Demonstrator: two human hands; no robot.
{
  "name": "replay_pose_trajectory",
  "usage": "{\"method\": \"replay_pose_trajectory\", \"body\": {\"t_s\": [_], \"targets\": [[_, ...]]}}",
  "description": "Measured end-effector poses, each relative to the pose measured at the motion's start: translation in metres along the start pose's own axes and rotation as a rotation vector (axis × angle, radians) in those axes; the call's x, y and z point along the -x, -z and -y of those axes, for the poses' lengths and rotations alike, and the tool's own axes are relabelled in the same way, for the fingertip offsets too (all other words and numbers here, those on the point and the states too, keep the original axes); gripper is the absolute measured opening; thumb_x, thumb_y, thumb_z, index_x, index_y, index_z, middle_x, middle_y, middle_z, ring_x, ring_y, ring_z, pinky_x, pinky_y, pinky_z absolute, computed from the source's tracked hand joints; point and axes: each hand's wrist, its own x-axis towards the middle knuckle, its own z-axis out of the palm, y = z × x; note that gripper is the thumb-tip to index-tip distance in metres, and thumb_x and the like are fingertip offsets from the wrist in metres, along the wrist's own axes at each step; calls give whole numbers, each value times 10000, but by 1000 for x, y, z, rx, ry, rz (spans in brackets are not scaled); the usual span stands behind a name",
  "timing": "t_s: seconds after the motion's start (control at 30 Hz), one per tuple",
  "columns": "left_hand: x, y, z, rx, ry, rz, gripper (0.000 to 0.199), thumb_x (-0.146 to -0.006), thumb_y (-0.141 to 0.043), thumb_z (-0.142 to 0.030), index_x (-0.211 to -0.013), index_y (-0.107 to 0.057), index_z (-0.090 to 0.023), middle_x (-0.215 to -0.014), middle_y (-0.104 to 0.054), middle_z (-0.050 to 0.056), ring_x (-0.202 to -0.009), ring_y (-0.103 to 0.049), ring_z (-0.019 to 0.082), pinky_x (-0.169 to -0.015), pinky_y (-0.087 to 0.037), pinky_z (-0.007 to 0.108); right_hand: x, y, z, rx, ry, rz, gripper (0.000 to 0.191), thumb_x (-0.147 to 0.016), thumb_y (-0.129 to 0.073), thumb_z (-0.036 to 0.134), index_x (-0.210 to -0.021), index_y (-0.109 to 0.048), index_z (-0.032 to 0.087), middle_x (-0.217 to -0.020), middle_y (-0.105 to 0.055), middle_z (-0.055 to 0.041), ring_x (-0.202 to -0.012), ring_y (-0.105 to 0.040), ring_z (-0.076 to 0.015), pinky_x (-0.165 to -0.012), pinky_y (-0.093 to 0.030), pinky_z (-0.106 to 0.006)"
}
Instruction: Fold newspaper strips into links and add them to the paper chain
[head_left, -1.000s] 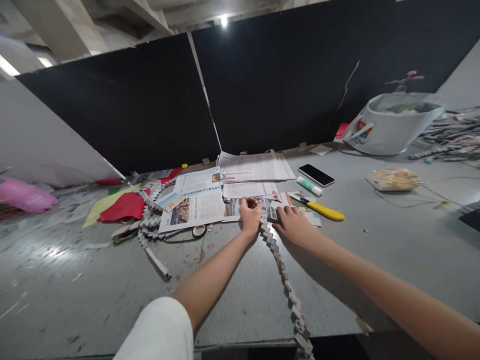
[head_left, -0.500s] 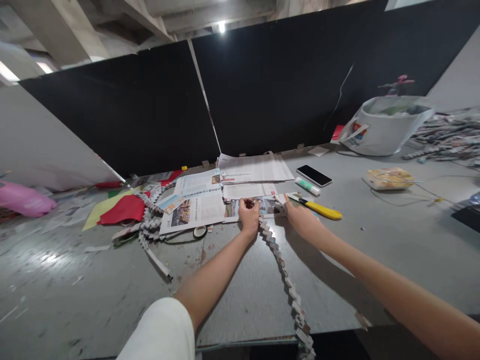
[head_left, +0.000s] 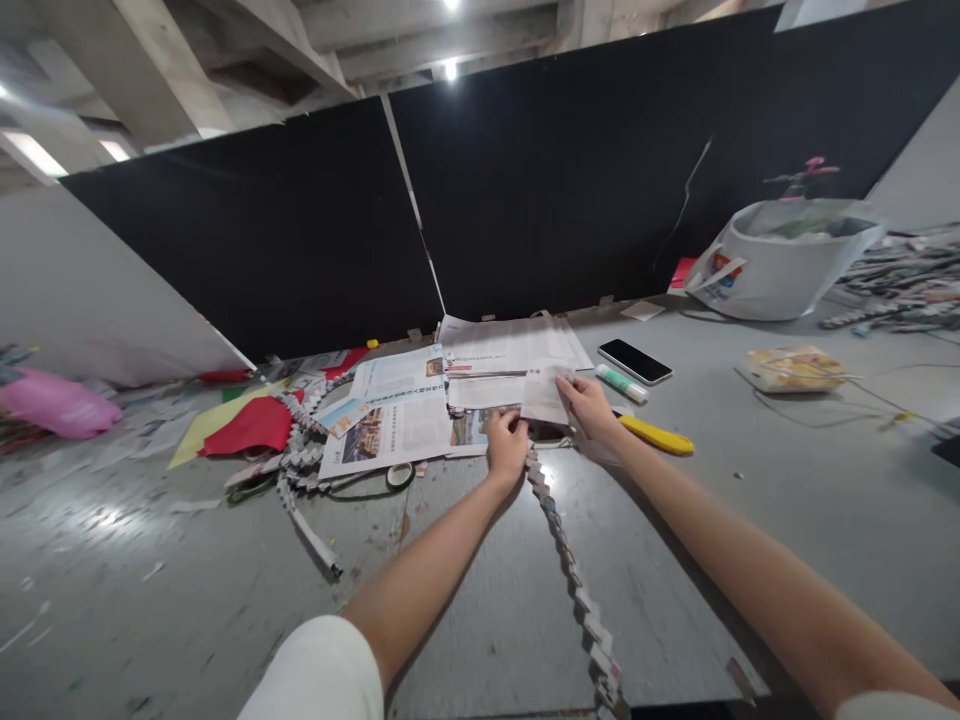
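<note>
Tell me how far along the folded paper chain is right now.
Done: a long folded paper chain runs from the hands to the table's near edge, and another coil lies by the red paper. In hand: the left hand pins the chain's end; the right hand lifts a paper strip. Left: uncut newspapers remain.

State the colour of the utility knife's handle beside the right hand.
Yellow: the utility knife, seen in the head view.
</note>
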Motion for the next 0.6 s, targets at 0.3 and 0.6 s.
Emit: {"method": "replay_pose_trajectory", "body": {"t_s": [0.3,0.6], "targets": [[3,1,1,-70,-98,161,142,-960,-756,-354,-975,-743,-214,-1088,-777,113,-1141,-677,318,-1065,-509,446,4,5,-26,-90,-85,122,515,-751,-936,666,-905,-826,188,-771,-770,-38,-654,-649,-184,-576,-522,-291],[2,3,-2,217,63,46,269,-919,-770,-419,-1074,-731,-203,-1044,-810,84,-961,-742,230,-886,-566,330,1,3,-23,-144,-99,115,537,-648,-1009,592,-938,-846,171,-866,-823,-85,-720,-705,-223,-651,-565,-329]]}}
